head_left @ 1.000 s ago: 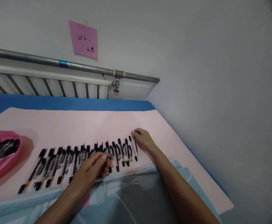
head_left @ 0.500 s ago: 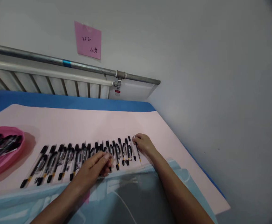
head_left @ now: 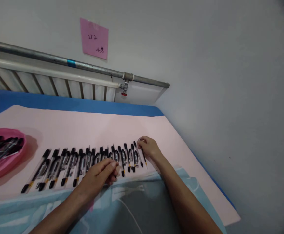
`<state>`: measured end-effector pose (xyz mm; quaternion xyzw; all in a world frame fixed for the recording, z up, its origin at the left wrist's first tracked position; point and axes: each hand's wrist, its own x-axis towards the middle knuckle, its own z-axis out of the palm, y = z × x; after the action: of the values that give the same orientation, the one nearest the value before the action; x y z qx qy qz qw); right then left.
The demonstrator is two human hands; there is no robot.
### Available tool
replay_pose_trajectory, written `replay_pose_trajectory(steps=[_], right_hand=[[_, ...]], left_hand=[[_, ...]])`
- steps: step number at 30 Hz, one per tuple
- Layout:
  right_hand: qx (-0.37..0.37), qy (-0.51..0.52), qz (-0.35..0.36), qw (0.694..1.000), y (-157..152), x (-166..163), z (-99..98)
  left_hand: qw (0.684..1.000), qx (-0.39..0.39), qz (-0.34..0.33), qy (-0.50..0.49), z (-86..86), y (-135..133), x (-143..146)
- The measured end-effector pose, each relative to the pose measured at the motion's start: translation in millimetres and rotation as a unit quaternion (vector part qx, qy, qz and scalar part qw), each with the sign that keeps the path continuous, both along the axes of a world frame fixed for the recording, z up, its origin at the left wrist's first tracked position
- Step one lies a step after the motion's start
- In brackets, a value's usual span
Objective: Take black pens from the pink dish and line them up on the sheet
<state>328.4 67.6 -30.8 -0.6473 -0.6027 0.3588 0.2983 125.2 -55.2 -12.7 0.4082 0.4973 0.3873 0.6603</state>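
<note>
Disassembled pens lie in a long row on the pink sheet, with black caps, clear barrels (head_left: pixel 122 163) and small loose metal pieces among them. At the right end of the row, my right hand (head_left: pixel 149 147) is closed in a pinch at the upper end of a thin dark pen refill (head_left: pixel 144 157), which slants down toward the near edge. My left hand (head_left: pixel 104 170) is over the near side of the row, fingers curled and thumb against the forefinger. Whatever may be between those fingertips is too small to make out. Part of the row is hidden behind it.
A pink basin (head_left: pixel 22 152) full of black pens stands at the left. Light-blue patterned cloth (head_left: pixel 142 191) covers the near edge. Behind the pink sheet (head_left: pixel 83 126) are a blue surface, a radiator and a metal pipe (head_left: pixel 98 69). A wall rises along the right side.
The view has shifted slightly. Both hands keep nearly the same pose and place; the right fingers still pinch at the top of the refill.
</note>
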Motion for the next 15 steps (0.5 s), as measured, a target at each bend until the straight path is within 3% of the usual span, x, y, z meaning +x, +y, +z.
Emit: replay_pose_trajectory(steps=[5, 15], right_hand=[[-0.013, 0.026, -0.006, 1.0, 3, 1, 4.8], [0.012, 0.063, -0.007, 0.998, 17, -2, -7.5]], left_hand=[[1.0, 0.005, -0.011, 0.011, 2.6, 0, 1], [0.999, 0.009, -0.024, 0.028, -2.2, 1, 1]])
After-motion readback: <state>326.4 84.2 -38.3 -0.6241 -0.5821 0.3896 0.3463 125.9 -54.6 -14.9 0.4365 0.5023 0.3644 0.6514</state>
